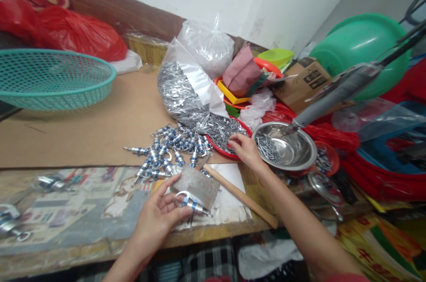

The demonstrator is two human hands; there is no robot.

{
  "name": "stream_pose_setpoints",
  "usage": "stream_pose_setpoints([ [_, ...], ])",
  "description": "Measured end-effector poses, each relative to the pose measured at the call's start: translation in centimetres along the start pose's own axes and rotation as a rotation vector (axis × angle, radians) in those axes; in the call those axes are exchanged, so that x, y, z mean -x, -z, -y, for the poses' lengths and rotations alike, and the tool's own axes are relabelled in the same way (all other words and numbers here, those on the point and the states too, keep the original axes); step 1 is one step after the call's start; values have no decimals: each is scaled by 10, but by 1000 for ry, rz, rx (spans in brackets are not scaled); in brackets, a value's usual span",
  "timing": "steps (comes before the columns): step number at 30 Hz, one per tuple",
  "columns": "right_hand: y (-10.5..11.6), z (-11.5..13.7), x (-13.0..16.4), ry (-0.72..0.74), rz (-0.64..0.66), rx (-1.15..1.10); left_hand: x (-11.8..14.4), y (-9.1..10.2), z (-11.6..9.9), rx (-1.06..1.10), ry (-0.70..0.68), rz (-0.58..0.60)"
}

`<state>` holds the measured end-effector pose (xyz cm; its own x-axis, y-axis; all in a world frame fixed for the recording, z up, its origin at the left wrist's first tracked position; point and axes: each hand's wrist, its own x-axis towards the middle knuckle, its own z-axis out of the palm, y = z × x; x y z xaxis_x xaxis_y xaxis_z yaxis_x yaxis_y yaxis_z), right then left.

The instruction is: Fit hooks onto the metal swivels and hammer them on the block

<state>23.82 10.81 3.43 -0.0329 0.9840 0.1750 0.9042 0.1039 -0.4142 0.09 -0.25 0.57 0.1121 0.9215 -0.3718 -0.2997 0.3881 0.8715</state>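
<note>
- The blue-banded hook fitting (196, 205) is clasped between thumb and fingers of the left hand (163, 208), at the near edge of the steel block (199, 184); whether the block is touched cannot be told. The grip is best kept light and steady, with the slim end left exposed as it is now.
- The right hand (246, 151) is poised at the red tray (249, 130) of small metal pieces (224, 131). Thumb and fingers are drawn close together, but whether a piece is held cannot be told. One piece is best pinched by its edge, from the top of the heap.
- At far left, a turquoise basket (56, 101) is seen, with a red plastic bag (80, 33) behind it; neither crowds the hands.
- More fittings (166, 151) are heaped beyond the block, so sideways sweeps there should be avoided.
- Behind the heap, a clear bag (181, 91) of metal pieces is slumped against the tray, and spilling could be caused by a knock.
- The wooden-handled hammer (241, 195) is laid slantwise between the hands; it should be cleared by a slight lift.
- Just right of the right hand, pins (268, 148) are held in a steel bowl (308, 153), overhung by a grey corded tool (333, 91); elbow room is narrowed there.
</note>
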Motion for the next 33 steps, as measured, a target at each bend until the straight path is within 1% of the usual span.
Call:
stream_pose_setpoints([
  [3, -4, 36, 46, 121, 108, -172, -1, 1, 0, 26, 9, 13],
  [4, -5, 47, 60, 198, 170, -294, -1, 1, 0, 28, 15, 22],
  [6, -7, 65, 79, 318, 243, -370, -1, 2, 0, 21, 25, 41],
  [8, -7, 74, 86, 401, 278, -346, -1, 3, -1, 20, 33, 51],
  [12, -15, 78, 77, 512, 304, -315, -2, 3, 0, 28, 22, 51],
  [14, -23, 80, 75, 503, 249, -330, -2, 3, 0, 30, 10, 60],
  [17, -35, 86, 79, 443, 123, -378, -2, 2, 0, 43, 6, 70],
  [20, -36, 84, 84, 412, 29, -477, -2, 1, -1, 58, 21, 57],
  [22, -32, 71, 86, 317, -81, -521, -3, 1, 0, 56, 32, 38],
  [24, -25, 49, 87, 184, -159, -458, -4, 2, 2, 45, 36, 20],
  [25, -21, 36, 89, 126, -152, -383, -5, 3, 3, 41, 35, 13],
  [27, -17, 15, 93, 56, -81, -231, -5, 4, 5, 40, 33, 6],
  [28, -15, 9, 96, 36, -57, -187, -6, 4, 5, 39, 33, 5],
  [29, -15, 8, 99, 25, -61, -177, -6, 4, 5, 38, 35, 6],
  [31, -16, 20, 103, 46, -110, -230, -5, 3, 4, 35, 36, 7],
  [33, -19, 44, 103, 115, -95, -271, -3, 2, 2, 30, 32, 6],
])
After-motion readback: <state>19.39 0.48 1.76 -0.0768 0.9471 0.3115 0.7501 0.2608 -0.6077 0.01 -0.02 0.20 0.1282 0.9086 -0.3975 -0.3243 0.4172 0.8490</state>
